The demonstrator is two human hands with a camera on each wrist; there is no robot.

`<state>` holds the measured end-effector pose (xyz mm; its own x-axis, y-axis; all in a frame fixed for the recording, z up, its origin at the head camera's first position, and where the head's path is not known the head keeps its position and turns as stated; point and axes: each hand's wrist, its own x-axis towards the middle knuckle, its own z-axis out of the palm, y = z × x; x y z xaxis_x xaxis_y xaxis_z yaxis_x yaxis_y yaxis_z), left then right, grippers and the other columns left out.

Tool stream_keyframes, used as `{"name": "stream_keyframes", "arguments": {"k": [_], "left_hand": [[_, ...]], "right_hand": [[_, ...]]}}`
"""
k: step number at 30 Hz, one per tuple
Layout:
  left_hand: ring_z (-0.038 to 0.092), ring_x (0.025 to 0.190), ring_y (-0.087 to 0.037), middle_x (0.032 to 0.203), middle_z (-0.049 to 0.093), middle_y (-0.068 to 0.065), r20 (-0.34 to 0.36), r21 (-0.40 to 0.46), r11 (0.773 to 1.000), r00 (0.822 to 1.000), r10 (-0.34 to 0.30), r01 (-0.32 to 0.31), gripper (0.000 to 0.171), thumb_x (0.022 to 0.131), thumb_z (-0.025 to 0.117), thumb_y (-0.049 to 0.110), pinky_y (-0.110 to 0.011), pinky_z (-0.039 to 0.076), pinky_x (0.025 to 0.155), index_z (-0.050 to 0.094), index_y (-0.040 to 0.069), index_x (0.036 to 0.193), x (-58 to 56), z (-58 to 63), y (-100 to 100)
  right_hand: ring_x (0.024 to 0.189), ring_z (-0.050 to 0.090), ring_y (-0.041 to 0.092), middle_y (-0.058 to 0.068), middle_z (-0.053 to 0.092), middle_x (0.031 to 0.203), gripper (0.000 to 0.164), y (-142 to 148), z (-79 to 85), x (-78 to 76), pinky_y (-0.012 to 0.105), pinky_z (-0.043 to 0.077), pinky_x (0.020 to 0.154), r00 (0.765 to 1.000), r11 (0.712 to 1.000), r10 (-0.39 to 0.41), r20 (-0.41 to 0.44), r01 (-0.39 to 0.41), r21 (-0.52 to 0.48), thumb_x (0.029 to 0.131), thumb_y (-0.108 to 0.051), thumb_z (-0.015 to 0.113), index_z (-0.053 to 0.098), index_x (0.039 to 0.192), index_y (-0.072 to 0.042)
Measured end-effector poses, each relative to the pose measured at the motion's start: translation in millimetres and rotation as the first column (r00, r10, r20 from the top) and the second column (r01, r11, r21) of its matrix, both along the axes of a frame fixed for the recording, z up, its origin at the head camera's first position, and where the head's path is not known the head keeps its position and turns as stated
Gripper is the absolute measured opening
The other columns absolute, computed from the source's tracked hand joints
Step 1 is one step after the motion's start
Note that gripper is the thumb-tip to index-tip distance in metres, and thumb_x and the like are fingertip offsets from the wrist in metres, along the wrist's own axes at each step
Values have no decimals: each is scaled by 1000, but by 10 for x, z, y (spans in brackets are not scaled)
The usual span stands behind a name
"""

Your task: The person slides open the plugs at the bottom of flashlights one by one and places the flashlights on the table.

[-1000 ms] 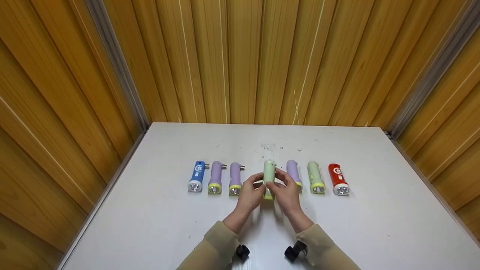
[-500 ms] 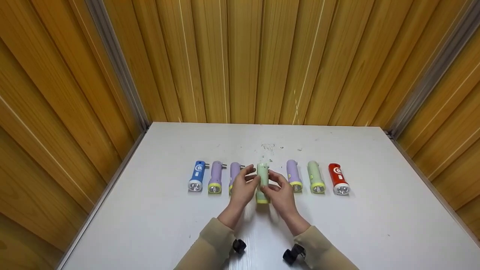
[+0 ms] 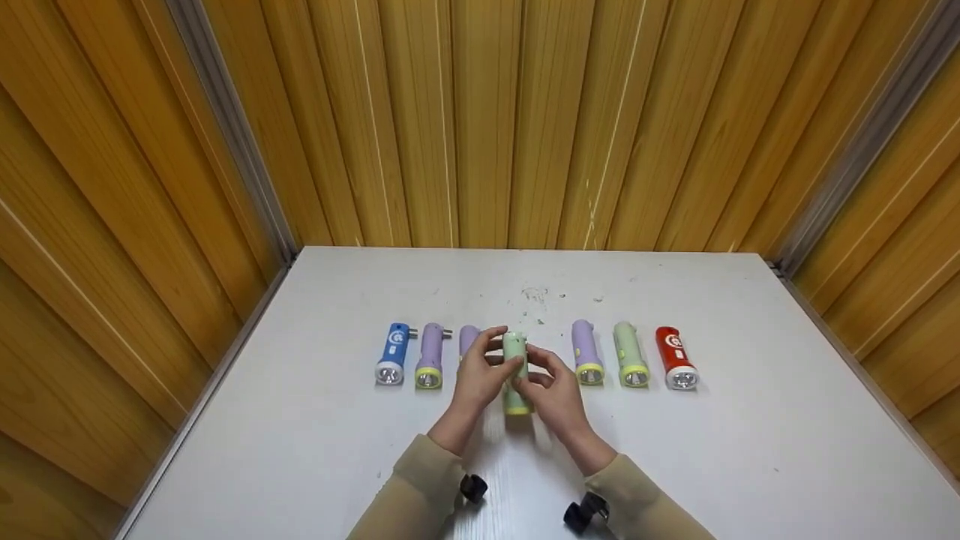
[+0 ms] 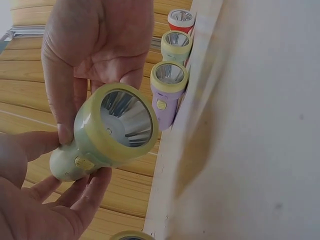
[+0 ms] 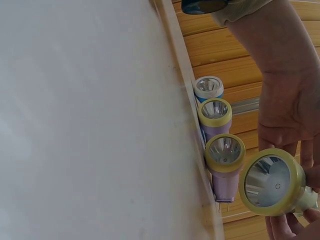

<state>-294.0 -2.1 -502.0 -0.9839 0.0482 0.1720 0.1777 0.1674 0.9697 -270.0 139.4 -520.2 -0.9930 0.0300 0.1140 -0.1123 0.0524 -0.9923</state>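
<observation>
A light green flashlight [image 3: 516,399] with a yellow lens rim is held above the table between both hands. My left hand [image 3: 478,376] grips its left side, the thumb lying across the barrel. My right hand [image 3: 556,397] pinches the right side with thumb and fingers. In the left wrist view the flashlight's lens [image 4: 127,120] faces the camera, and a yellow switch [image 4: 84,163] shows on the barrel. Just behind my left hand lies a purple flashlight [image 3: 469,337], mostly covered in the head view; the right wrist view shows metal prongs [image 5: 223,206] at its end.
Left of the hands lie a blue flashlight [image 3: 394,349] and another purple flashlight [image 3: 430,352]. On the right are a purple flashlight [image 3: 586,349], a green flashlight [image 3: 631,352] and a red flashlight [image 3: 675,356]. Wood-patterned walls [image 3: 487,127] enclose the white table [image 3: 337,465].
Both hands have moved left and toward the person with the green flashlight. The purple flashlight behind my left hand is now more covered, and the one right of the hands is fully visible.
</observation>
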Motion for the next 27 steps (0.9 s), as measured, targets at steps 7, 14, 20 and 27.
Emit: {"name": "stream_keyframes", "arguments": {"k": [7, 14, 20, 27], "left_hand": [[74, 102, -36, 126, 68, -25, 10, -24, 999, 1000, -29, 29, 53, 89, 79, 14, -44, 61, 88, 58, 7, 137, -16, 8, -31], [74, 101, -35, 123, 68, -24, 27, -29, 999, 999, -33, 34, 50, 88, 78, 15, -43, 61, 86, 58, 10, 133, -16, 11, -47], [75, 95, -31, 121, 68, -22, 25, -46, 999, 999, -28, 29, 47, 87, 78, 15, -38, 61, 82, 57, 10, 129, -23, 9, -58], [73, 85, -24, 121, 68, -22, 14, -57, 998, 1000, -24, 25, 44, 85, 78, 15, -33, 58, 76, 58, 11, 125, -14, 27, -70]], "right_hand": [[104, 72, 27, 23, 61, 136, 54, -6, 27, 14, 24, 58, 83, 1000, 1000, 9, 10, -9, -10, 89, -1, 74, 57, 140, 1], [102, 72, 23, 24, 62, 135, 53, -13, 29, 21, 25, 59, 85, 1000, 1000, 9, -2, -9, 17, 88, 0, 74, 58, 139, 2], [104, 71, 24, 23, 62, 135, 54, -16, 31, 28, 26, 59, 87, 1000, 999, 8, 10, -9, 36, 88, 0, 72, 57, 139, 1], [108, 70, 29, 22, 61, 138, 55, -24, 32, 35, 28, 59, 89, 1000, 1000, 12, 17, -13, 24, 88, 1, 73, 57, 140, 1]]}}
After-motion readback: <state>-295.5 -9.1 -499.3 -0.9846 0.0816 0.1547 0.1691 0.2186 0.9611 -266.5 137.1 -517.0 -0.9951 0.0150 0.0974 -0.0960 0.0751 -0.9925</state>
